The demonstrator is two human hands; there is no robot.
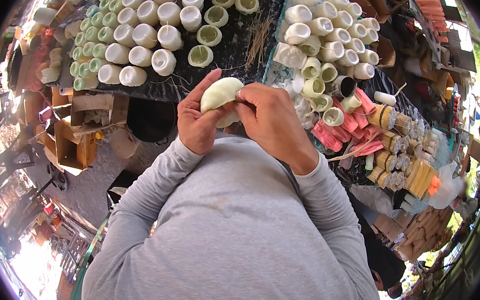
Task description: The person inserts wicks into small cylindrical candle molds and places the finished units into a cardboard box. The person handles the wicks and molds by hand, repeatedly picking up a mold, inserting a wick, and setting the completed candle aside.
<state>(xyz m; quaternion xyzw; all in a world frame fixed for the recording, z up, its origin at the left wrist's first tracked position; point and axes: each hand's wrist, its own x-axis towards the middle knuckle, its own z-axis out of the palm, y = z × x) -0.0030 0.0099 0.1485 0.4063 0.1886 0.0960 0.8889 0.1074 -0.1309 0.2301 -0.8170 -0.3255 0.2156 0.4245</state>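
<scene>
A pale green, rounded wax piece (220, 93), like the hollow cups on the table, is held up in front of my chest. My left hand (198, 118) supports it from the left and below, thumb across its lower side and a finger stretched up past it. My right hand (271, 118) pinches at its right edge; what lies between those fingertips, if anything, is too small to make out. Just beyond my hands, a column of pale green hollow cups (201, 56) stands on the black-covered table. Thin wicks (258, 40) lie loose to the right of them.
Rows of white wax cups (145, 35) and small green ones (91, 48) fill the table's left. A tray of white cups (336, 30) is at the right, with pink wax pieces (356, 123) and bundled yellowish candles (389, 146) nearer. An opened cardboard box (74, 147) sits lower left.
</scene>
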